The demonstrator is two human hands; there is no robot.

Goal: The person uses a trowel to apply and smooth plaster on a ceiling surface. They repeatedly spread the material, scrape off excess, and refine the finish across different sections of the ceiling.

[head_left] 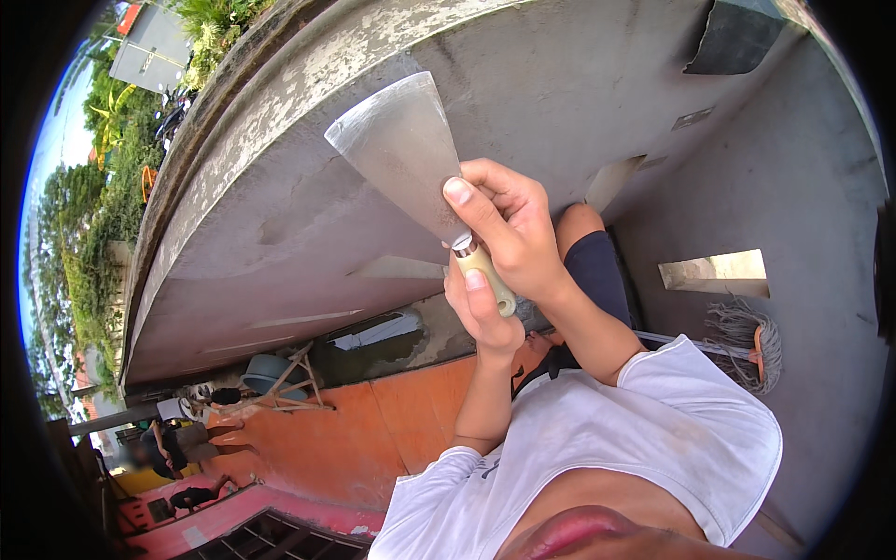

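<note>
A putty knife (pixel 403 149) with a wide metal blade and a cream handle is held up in front of me, its blade tilted up and to the left. My left hand (pixel 483 303) is closed round the handle, thumb lying along it. Higher up, my right hand (pixel 511 222) pinches the lower part of the blade, with its thumb on the near face. The fingers behind the blade are partly hidden. Behind the tool, and apart from it, rises a grey plastered wall (pixel 271 224).
A mop (pixel 747 345) leans at the right by a wall opening (pixel 714 273). A wooden stand (pixel 291 383) and a grey-blue tub (pixel 269 371) are on the orange floor (pixel 373 425). Near the wall's foot lies a wet trough (pixel 373 345). Two people (pixel 173 448) are at the far lower left.
</note>
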